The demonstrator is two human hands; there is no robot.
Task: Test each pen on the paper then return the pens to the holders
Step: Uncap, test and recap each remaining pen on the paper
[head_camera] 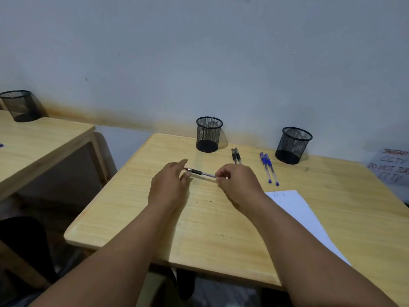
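**Black pen held between both hands over the table**

We see the right hand [238,185] with its grip pinched on the clear rear end of a black pen [200,173], fingers curled round it. The left hand [169,185] meets the pen's tip end, its fingertips at the silver point; the thumb is stretched forward, and we cannot tell whether this grip pinches the pen or only touches it. The pen lies nearly level between the two hands, just above the wooden table [155,218].

Beyond the hands, two black pens [236,155] lie side by side near the left mesh holder [208,134]. Two blue pens [269,168] lie together near the right mesh holder [293,145]. The white paper [303,216] lies at the right forearm, with faint marks at its far edge.
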